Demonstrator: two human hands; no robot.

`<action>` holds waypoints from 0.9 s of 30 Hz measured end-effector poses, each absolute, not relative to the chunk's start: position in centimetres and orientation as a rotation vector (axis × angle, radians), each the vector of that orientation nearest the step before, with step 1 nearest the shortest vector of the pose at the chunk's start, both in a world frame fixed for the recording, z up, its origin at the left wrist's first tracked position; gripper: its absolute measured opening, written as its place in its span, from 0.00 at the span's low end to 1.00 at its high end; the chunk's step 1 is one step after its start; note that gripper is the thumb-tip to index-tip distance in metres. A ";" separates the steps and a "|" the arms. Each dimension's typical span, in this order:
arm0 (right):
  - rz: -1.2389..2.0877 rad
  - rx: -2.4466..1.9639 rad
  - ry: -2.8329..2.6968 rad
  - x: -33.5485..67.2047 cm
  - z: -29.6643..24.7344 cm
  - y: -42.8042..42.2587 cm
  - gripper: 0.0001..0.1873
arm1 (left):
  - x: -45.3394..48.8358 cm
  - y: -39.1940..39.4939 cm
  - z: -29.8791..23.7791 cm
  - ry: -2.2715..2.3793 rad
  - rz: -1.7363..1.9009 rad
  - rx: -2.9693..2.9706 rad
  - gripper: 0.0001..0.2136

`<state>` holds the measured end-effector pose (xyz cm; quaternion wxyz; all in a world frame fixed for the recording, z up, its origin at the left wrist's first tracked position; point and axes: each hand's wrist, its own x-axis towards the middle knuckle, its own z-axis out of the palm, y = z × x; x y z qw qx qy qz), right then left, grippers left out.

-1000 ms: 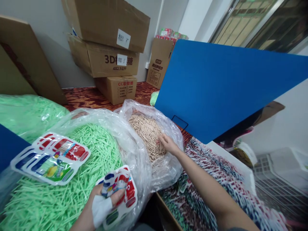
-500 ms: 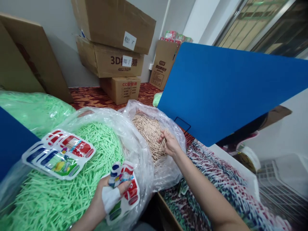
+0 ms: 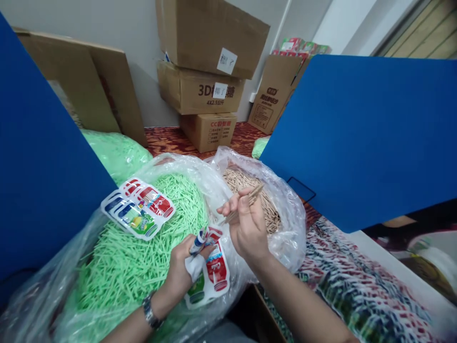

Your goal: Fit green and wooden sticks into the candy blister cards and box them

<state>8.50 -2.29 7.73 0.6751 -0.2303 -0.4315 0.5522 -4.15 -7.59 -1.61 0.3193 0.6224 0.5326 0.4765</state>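
Note:
My left hand (image 3: 185,267) is closed on a printed plastic pouch (image 3: 216,269) with red cola and green-blue bottle pictures; white tape or paper wraps one of its fingers. Several thin tan sticks (image 3: 255,193) are pinched in my right hand (image 3: 247,221), which is raised at the edge of a clear bag of the same tan sticks (image 3: 273,209). On the left, a large clear bag holds pale green sticks (image 3: 143,271). Several more printed pouches (image 3: 141,209) lie stacked on top of the green sticks.
Blue panels (image 3: 371,138) rise on the right and left. Stacked cardboard boxes (image 3: 210,90) stand by the wall, with another carton (image 3: 271,95) to their right. Another bag of green sticks (image 3: 114,150) lies behind. A patterned shaggy cloth (image 3: 360,286) spreads at lower right.
My right hand has come up out of the tan sticks and moved toward my left hand, holding several sticks. The pouch in my left hand has tilted. The view has swung left.

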 end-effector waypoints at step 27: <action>0.968 -0.828 -1.290 6.0 4.8 -4.3 0.06 | -5.8 -7.6 -1.8 1.495 1.319 1.870 0.07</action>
